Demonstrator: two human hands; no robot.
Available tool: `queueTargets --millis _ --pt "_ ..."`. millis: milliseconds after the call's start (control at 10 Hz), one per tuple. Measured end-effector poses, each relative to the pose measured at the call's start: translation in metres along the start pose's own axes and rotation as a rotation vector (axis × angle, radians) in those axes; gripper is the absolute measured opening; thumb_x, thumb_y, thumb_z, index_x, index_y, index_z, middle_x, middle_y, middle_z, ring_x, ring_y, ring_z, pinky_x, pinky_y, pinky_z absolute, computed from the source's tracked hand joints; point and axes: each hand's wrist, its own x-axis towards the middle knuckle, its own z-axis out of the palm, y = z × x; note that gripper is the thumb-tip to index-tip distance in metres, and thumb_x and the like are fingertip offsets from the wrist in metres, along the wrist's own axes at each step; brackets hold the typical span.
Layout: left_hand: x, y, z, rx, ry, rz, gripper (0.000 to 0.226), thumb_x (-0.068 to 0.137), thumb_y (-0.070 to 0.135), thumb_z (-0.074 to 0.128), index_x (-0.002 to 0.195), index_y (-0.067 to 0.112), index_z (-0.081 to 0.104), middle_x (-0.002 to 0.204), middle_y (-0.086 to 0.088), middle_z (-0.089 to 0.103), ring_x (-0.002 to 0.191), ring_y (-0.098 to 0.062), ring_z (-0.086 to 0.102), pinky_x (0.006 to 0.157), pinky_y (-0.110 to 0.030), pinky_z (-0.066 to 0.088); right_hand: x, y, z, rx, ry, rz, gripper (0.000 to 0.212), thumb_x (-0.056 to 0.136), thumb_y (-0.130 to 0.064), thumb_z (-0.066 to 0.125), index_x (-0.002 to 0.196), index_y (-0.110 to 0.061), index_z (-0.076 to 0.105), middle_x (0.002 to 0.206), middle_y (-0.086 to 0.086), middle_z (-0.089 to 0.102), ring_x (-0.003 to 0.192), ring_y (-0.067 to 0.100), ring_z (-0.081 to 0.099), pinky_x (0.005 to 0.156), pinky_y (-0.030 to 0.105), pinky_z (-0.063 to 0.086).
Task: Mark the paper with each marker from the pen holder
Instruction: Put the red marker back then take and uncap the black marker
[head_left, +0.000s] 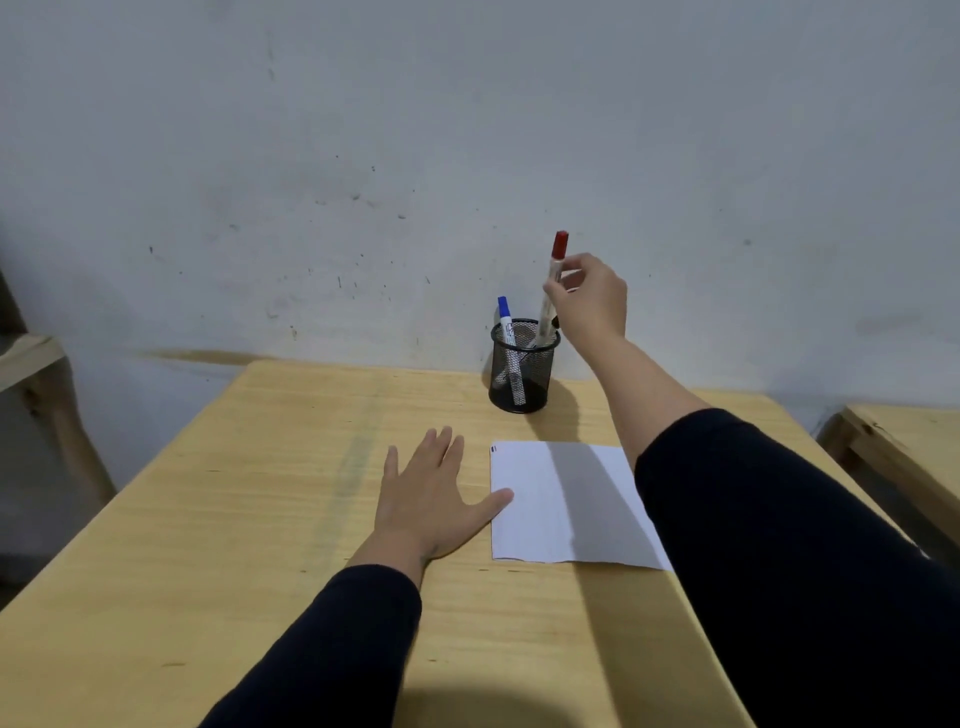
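A black mesh pen holder (523, 387) stands at the far edge of the wooden table (260, 519). A blue-capped marker (506, 325) leans inside it. My right hand (589, 299) pinches a red-capped marker (553, 283) by its white barrel, its lower end still inside the holder's rim. Something dark shows just behind that hand at the rim. A white paper sheet (550, 504) lies in front of the holder, with small dark marks at its top left corner (494, 448). My left hand (431, 499) rests flat on the table, thumb tip on the paper's left edge.
A grey scuffed wall (363, 156) rises right behind the table. A second wooden table (904, 452) stands to the right across a narrow gap. A wooden frame piece (31, 358) shows at the left edge.
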Motion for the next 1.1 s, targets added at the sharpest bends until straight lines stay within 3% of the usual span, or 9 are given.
queueTargets --millis 100,300,400,500,600,700,900,1000,1100 --pt "0.001 -0.001 -0.001 0.002 0.004 -0.004 0.099 0.076 0.082 0.027 0.152 0.022 0.006 0.161 0.008 -0.003 0.147 -0.007 -0.01 0.118 -0.049 -0.008 0.002 0.017 0.021 -0.252 -0.07 0.052 0.022 0.088 -0.033 0.063 0.107 -0.026 0.068 0.105 -0.003 0.072 0.105 0.02 0.061 0.092 0.035 0.042" --pt "0.001 0.0 -0.001 -0.02 0.014 -0.009 0.099 0.075 0.081 0.031 0.152 0.023 0.007 0.161 0.01 -0.003 0.146 -0.006 -0.01 0.118 -0.048 -0.01 -0.006 0.035 0.042 -0.423 -0.159 0.11 0.025 0.088 -0.041 0.06 0.106 -0.028 0.072 0.111 -0.004 0.071 0.112 0.022 0.058 0.09 0.034 0.035" --pt "0.001 0.0 -0.002 -0.018 0.009 -0.008 0.099 0.075 0.081 0.031 0.152 0.023 0.007 0.161 0.01 -0.003 0.146 -0.006 -0.01 0.118 -0.048 -0.009 -0.001 0.033 0.04 -0.335 -0.143 0.157 0.031 0.083 -0.043 0.067 0.11 -0.028 0.069 0.112 -0.004 0.07 0.113 0.021 0.058 0.093 0.035 0.035" --pt "0.001 0.0 -0.002 -0.008 0.01 -0.008 0.099 0.075 0.082 0.029 0.152 0.023 0.007 0.161 0.009 -0.003 0.146 -0.006 -0.011 0.118 -0.048 -0.009 0.001 0.032 0.034 -0.178 0.058 0.206 0.037 0.081 -0.035 0.072 0.112 -0.021 0.059 0.116 0.0 0.065 0.115 0.024 0.056 0.095 0.038 0.041" --pt "0.001 0.001 -0.002 -0.006 0.012 -0.007 0.099 0.075 0.081 0.029 0.152 0.022 0.007 0.161 0.009 -0.003 0.146 -0.006 -0.011 0.118 -0.047 -0.01 0.004 0.041 0.034 -0.115 0.064 0.402 0.051 0.082 -0.038 0.071 0.124 -0.015 0.052 0.13 0.005 0.056 0.125 0.028 0.048 0.098 0.041 0.041" --pt "0.001 0.001 -0.003 -0.009 0.01 -0.01 0.099 0.075 0.081 0.029 0.152 0.023 0.006 0.161 0.009 -0.004 0.146 -0.005 -0.012 0.119 -0.047 -0.01 0.007 0.05 0.04 -0.047 -0.085 0.516 0.051 0.079 -0.044 0.07 0.122 -0.018 0.062 0.131 0.006 0.059 0.123 0.031 0.052 0.099 0.039 0.044" --pt "0.0 0.001 -0.003 -0.011 0.007 -0.014 0.099 0.075 0.081 0.03 0.152 0.023 0.007 0.161 0.009 -0.003 0.146 -0.005 -0.011 0.118 -0.048 -0.01 0.014 0.05 0.046 0.148 -0.012 0.499 0.02 0.076 -0.03 0.073 0.095 -0.029 0.071 0.103 -0.005 0.069 0.11 0.027 0.06 0.095 0.043 0.05" --pt "0.0 0.002 -0.004 -0.004 -0.001 -0.017 0.099 0.076 0.081 0.03 0.152 0.023 0.006 0.161 0.009 -0.004 0.146 -0.005 -0.012 0.118 -0.047 -0.01 0.019 0.039 0.04 0.255 0.035 0.455 0.018 0.086 -0.022 0.067 0.104 -0.02 0.068 0.101 0.0 0.069 0.099 0.02 0.064 0.094 0.037 0.051" --pt "-0.001 0.002 -0.004 -0.004 -0.002 -0.014 0.098 0.076 0.081 0.03 0.152 0.023 0.007 0.161 0.009 -0.003 0.146 -0.006 -0.011 0.119 -0.048 -0.009 0.024 0.014 0.019 0.292 0.111 0.287 0.026 0.093 -0.019 0.058 0.117 -0.01 0.063 0.11 0.004 0.068 0.092 0.015 0.061 0.082 0.027 0.049"
